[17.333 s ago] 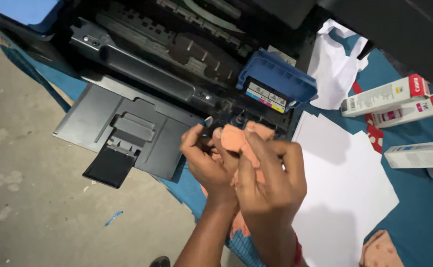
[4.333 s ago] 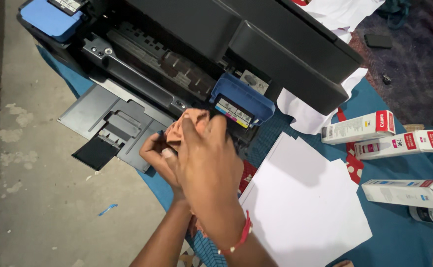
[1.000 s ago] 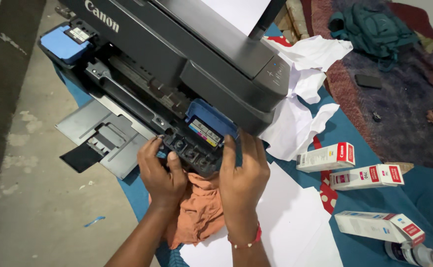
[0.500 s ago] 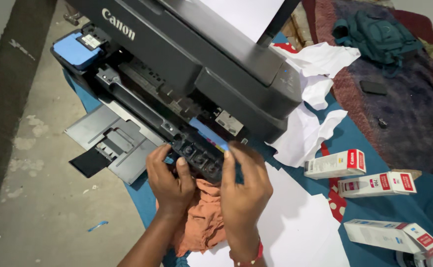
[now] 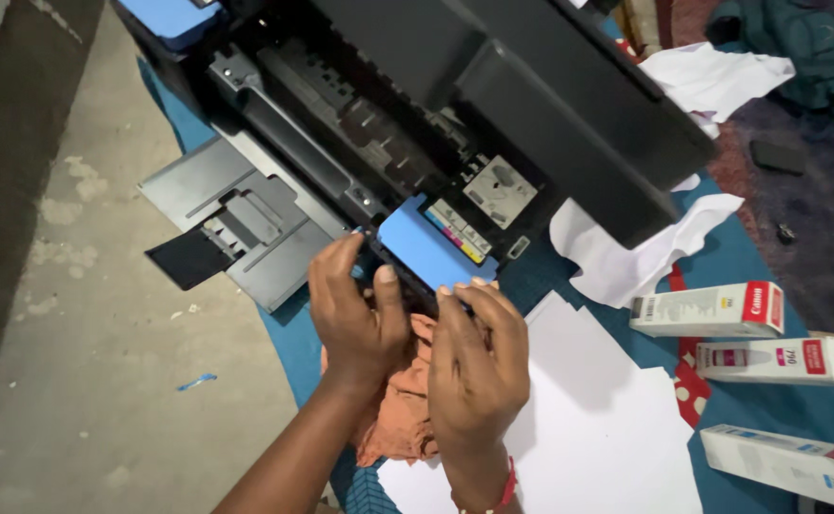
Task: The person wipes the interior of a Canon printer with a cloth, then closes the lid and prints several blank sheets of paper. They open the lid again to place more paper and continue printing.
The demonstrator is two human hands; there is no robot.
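Black printer (image 5: 493, 86), opened, on blue cloth (image 5: 769, 409); blue ink-tank lid (image 5: 428, 249) lowered at its front right corner. Left hand (image 5: 352, 309) and right hand (image 5: 479, 366), fingers curled, fingertips pressing the lid's near edge, grasping nothing. Orange rag (image 5: 400, 419) beneath both wrists; white paper sheets (image 5: 598, 419) and three ink boxes (image 5: 707, 309) right

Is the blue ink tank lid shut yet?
Nearly: the blue lid lies low, both hands on its front edge; colour strip behind shows.
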